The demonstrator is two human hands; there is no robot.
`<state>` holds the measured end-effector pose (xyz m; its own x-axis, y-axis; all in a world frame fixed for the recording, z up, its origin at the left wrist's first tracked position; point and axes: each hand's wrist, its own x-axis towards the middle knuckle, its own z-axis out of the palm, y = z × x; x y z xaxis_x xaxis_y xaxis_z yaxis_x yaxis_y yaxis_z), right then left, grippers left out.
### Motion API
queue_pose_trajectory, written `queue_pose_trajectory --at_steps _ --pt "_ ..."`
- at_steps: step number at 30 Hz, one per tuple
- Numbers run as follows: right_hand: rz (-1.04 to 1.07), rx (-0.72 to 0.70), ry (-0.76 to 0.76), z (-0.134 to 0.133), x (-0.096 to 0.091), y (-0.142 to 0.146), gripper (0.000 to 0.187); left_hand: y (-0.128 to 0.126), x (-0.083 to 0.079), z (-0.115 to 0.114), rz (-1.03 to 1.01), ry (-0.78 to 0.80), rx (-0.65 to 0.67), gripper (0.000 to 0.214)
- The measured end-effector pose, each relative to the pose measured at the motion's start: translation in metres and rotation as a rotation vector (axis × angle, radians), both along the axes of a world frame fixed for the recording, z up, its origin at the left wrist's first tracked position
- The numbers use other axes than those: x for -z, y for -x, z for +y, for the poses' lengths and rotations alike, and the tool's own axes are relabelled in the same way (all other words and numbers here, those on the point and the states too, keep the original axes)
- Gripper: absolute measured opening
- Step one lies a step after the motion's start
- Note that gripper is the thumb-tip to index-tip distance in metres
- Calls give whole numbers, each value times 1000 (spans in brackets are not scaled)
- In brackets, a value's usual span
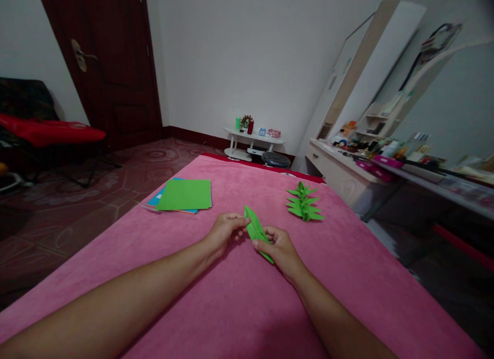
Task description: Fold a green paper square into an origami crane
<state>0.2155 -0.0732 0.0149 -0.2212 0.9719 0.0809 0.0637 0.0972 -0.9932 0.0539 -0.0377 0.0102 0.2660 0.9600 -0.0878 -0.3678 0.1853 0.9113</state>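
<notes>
A narrow piece of folded green paper (255, 228), pointed at its far end, is held between both hands just above the pink cloth. My left hand (227, 231) pinches its upper left edge between thumb and fingers. Lower down on the right side, my right hand (281, 250) grips it, the thumb lying across the front and the fingers behind. Several finished green origami cranes (303, 202) stand in a row on the cloth to the right. Left of the hands lies a stack of square paper with a green sheet (185, 195) on top and blue showing beneath.
The pink cloth (216, 307) covers a wide flat surface. Beyond its far edge is a white side table (254, 136) with small items. A dresser (343, 168) crowded with bottles stands right; a chair with a red seat (54, 131) is left, near the dark door (108, 65).
</notes>
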Motion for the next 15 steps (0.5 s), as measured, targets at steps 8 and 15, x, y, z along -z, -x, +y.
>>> queue_pose_trajectory --at_steps 8,15 --pt "104 85 93 -2 -1 0 25 -3 -6 -10 51 -109 116 37" --pt "199 88 104 -1 -5 -4 28 -4 -5 -10 114 -62 105 31"
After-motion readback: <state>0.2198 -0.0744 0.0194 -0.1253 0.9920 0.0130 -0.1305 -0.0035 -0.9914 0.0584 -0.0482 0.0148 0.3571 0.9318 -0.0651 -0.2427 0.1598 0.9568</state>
